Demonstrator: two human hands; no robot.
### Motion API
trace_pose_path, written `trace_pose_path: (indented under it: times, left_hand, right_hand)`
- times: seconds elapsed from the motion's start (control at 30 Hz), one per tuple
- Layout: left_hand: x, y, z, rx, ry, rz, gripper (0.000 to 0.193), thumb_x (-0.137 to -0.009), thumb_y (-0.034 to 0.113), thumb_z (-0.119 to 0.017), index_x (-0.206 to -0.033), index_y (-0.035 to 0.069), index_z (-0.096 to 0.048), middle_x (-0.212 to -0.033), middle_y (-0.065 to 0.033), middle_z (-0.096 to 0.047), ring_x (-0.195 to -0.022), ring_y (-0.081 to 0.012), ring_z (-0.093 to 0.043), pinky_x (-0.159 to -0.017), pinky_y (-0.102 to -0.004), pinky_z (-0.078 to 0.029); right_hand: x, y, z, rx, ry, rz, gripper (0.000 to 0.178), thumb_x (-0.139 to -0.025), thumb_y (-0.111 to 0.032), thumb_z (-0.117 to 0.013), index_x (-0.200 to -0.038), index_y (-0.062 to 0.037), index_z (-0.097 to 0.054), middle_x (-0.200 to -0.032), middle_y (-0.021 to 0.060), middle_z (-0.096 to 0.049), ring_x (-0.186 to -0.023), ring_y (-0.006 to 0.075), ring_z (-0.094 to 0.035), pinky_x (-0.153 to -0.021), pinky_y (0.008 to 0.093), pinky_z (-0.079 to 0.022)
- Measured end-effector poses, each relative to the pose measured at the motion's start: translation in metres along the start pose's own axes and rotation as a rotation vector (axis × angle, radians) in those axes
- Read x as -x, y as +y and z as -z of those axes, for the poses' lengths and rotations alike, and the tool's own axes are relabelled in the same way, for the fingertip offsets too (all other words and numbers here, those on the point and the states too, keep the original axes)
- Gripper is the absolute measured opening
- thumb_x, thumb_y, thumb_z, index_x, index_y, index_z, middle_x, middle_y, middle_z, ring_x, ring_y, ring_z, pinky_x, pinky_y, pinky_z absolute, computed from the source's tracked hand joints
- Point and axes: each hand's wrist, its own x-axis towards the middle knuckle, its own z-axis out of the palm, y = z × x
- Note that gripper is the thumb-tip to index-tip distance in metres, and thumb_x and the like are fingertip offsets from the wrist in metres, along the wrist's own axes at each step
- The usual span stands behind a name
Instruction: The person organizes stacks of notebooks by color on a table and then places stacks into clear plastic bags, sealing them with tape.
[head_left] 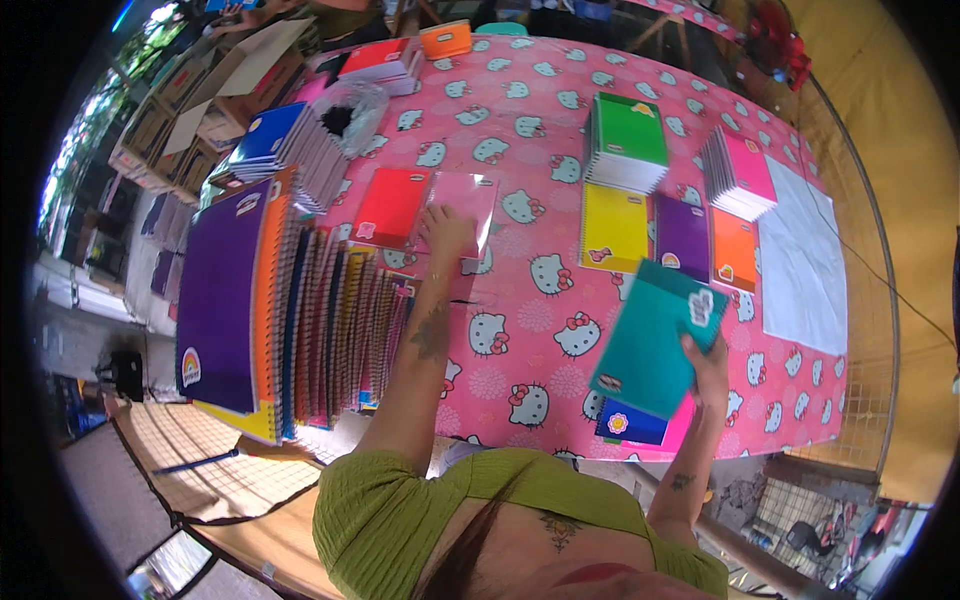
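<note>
My right hand grips a teal spiral notebook by its right edge. The notebook is tilted and partly covers a dark blue notebook with a flower sticker at the near table edge. My left hand rests with fingers stretched on a pink notebook, which has a shiny cover. Left of it lies a red notebook. Beyond the teal one are a yellow notebook, a purple notebook and an orange notebook, side by side.
Tall notebook stacks stand at the left, with a blue-topped stack and cardboard boxes beyond. A green-topped stack and pink-topped stack stand at the right, near a white sheet. A patterned pink cloth covers the table.
</note>
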Motion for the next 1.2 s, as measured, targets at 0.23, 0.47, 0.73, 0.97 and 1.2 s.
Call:
trace_pose_path:
  times: [0.23, 0.47, 0.73, 0.97, 1.2]
  left_hand:
    - [0.045, 0.029, 0.042, 0.185, -0.317, 0.064, 0.058, -0.085, 0.039, -0.068, -0.127, 0.0, -0.056, -0.128, -0.0299, -0.054, -0.119, -0.0408, -0.053, -0.095, -0.0514, -0.043]
    - [0.093, 0.139, 0.193, 1.222, -0.479, -0.356, 0.03, -0.088, 0.012, -0.063, -0.116, 0.002, -0.058, -0.095, -0.0125, -0.064, -0.084, -0.0209, -0.06, -0.073, -0.0341, -0.048]
    - [0.291, 0.208, 0.15, 0.925, -0.392, -0.328, 0.049, -0.085, 0.023, -0.067, -0.122, -0.003, -0.05, -0.116, -0.0244, -0.055, -0.107, -0.038, -0.055, -0.091, -0.0464, -0.044]
    - [0.044, 0.073, 0.062, 0.333, 0.079, -0.006, 0.061, -0.088, 0.042, -0.061, -0.13, -0.002, -0.052, -0.132, -0.0271, -0.051, -0.125, -0.0378, -0.048, -0.102, -0.0497, -0.04]
    - [0.002, 0.047, 0.029, 0.045, -0.252, -0.015, 0.053, -0.092, 0.047, -0.054, -0.12, 0.003, -0.061, -0.119, -0.014, -0.064, -0.115, -0.0394, -0.055, -0.098, -0.0573, -0.041]
  right_hand:
    - [0.071, 0.139, 0.118, 0.72, 0.325, -0.103, 0.067, -0.074, -0.022, -0.084, -0.129, -0.002, -0.052, -0.105, 0.0138, -0.068, -0.093, 0.0194, -0.065, -0.079, 0.0323, -0.052]
    - [0.064, 0.152, 0.136, 0.947, 0.435, -0.027, 0.063, -0.081, -0.034, -0.08, -0.129, -0.0036, -0.053, -0.107, 0.0125, -0.066, -0.091, 0.0198, -0.064, -0.08, 0.0312, -0.051]
    - [0.002, 0.028, 0.093, 0.264, 0.484, 0.208, 0.043, -0.099, -0.028, -0.059, -0.134, -0.0041, -0.052, -0.113, 0.0059, -0.06, -0.094, 0.0154, -0.057, -0.081, 0.0299, -0.048]
    - [-0.134, 0.093, -0.049, 0.612, 0.08, 0.38, 0.048, -0.095, -0.031, -0.061, -0.133, -0.0024, -0.052, -0.135, 0.0192, -0.054, -0.129, 0.0334, -0.048, -0.108, 0.0417, -0.037]
    - [-0.189, 0.112, -0.124, 1.276, 0.091, 0.23, 0.059, -0.087, -0.031, -0.062, -0.137, -0.0025, -0.047, -0.127, 0.0239, -0.056, -0.124, 0.0418, -0.049, -0.1, 0.0561, -0.042]
